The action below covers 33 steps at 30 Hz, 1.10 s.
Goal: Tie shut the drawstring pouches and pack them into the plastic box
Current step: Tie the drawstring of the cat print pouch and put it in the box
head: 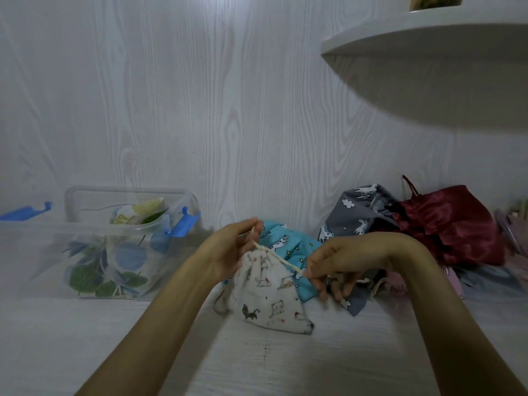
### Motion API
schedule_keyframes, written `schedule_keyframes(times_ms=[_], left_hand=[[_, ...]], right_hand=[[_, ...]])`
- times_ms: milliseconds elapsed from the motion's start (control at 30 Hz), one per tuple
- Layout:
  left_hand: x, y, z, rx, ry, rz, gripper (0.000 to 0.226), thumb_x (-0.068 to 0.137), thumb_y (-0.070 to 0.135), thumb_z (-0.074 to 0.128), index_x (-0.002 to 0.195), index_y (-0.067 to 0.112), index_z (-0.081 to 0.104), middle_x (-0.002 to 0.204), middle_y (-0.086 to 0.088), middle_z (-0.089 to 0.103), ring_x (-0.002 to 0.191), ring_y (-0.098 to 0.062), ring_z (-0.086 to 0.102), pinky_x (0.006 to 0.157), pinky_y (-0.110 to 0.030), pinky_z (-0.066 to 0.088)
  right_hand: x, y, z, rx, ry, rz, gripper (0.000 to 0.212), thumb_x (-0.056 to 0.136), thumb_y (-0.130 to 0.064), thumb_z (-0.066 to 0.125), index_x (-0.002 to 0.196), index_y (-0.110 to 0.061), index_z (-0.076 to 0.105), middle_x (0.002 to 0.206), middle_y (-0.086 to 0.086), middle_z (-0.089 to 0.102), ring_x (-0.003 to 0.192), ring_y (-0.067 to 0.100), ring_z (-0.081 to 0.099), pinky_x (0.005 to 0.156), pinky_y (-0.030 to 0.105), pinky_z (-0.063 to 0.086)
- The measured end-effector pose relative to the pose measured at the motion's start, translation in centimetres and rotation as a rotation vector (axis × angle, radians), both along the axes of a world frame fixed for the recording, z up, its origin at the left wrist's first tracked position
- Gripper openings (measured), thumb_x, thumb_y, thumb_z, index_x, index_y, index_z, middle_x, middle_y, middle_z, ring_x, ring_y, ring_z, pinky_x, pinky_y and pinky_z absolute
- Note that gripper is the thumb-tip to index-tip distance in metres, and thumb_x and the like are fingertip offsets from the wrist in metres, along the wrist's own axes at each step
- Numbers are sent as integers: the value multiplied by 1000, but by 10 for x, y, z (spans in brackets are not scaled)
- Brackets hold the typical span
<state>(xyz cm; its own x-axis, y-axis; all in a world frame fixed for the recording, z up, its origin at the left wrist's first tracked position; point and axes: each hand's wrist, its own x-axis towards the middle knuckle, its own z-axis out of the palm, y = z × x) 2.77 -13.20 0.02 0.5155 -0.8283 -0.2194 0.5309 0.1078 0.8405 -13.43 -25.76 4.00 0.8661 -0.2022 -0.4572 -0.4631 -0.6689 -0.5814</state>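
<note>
Hands: left hand (228, 250) and right hand (337, 264) each pinch one cord (281, 260) end.
Pouch: I see the cat-print pouch (268, 292) at 6 o'clock, neck cinched.
Handling: soft, light; grip cords.
Box: plastic box (94, 252) at 9 o'clock.

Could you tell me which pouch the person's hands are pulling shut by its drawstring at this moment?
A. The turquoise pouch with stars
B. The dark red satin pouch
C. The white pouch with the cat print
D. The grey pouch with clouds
C: the left hand and right hand each pinch an end of the cream drawstring running from the gathered neck of the white cat-print pouch, while the other pouches lie untouched behind it.
</note>
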Motion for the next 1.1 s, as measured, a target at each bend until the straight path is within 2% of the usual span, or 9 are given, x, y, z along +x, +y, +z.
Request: schedule_keyframes(times_ms=[133, 233, 300, 433, 533, 600, 700, 900, 1100], left_hand=[[-9, 1, 3, 373, -756, -5, 18, 80, 30, 72, 70, 15, 70, 50, 7, 48, 40, -4, 39, 43, -13, 34], [-19, 2, 8, 356, -946, -268, 24, 82, 32, 68, 61, 23, 74, 46, 11, 44, 47, -6, 36, 56, -18, 33], [-25, -3, 9, 377, -964, -369, 38, 91, 27, 56, 56, 23, 70, 47, 12, 45, 49, -6, 36, 62, -19, 33], [-27, -8, 10, 346, -881, -489, 36, 96, 22, 39, 78, 15, 69, 63, 11, 62, 60, -9, 42, 71, -22, 38], [-21, 0, 8, 278, -944, -376, 26, 96, 24, 51, 95, 12, 74, 60, 14, 58, 66, -5, 49, 76, -17, 44], [-13, 2, 6, 259, -877, -294, 26, 96, 24, 52, 95, 11, 74, 63, 10, 61, 68, -5, 53, 77, -17, 46], [-7, 2, 6, 233, -808, -234, 25, 95, 26, 51, 99, 17, 74, 85, -3, 66, 82, -10, 59, 89, -26, 48], [-5, 1, 5, 133, -793, -154, 25, 94, 27, 51, 101, 19, 74, 108, -12, 70, 105, -20, 64, 96, -31, 49], [-1, 5, 4, 123, -770, -173, 24, 93, 31, 54, 105, 23, 73, 102, -4, 73, 99, -14, 66, 83, -22, 51]], right_hand=[[-3, 8, 11, -3, -196, -32, 29, 96, -34, 49, 76, -17, 62, 75, -4, 66, 60, 7, 58, 62, 17, 49], [0, 9, 17, -10, -431, -166, 30, 95, -32, 51, 74, -15, 63, 68, -1, 64, 53, 6, 54, 56, 14, 46], [5, 9, 16, -32, -485, -239, 32, 95, -30, 51, 70, -14, 62, 64, -1, 62, 48, 3, 52, 53, 13, 44], [19, 14, 6, -53, -590, -340, 31, 94, -29, 54, 68, -16, 65, 64, -4, 62, 51, 3, 51, 55, 13, 43], [27, 16, 1, -77, -688, -349, 25, 93, -37, 54, 101, -19, 69, 96, -6, 68, 71, 1, 57, 66, 16, 44], [24, 14, 1, -126, -593, -330, 41, 92, -39, 54, 128, -20, 52, 119, -5, 60, 77, 0, 57, 63, 15, 42], [16, 11, 1, -34, -372, -325, 56, 91, -22, 60, 140, -18, 32, 129, -1, 50, 72, 6, 59, 62, 17, 49], [24, 13, -9, 48, -410, -293, 21, 90, -24, 61, 110, -21, 67, 72, 1, 66, 65, 6, 58, 61, 17, 44], [19, 9, -4, -98, -682, -433, 7, 78, -25, 75, 80, -19, 75, 68, -3, 70, 54, 1, 55, 46, 7, 41]])
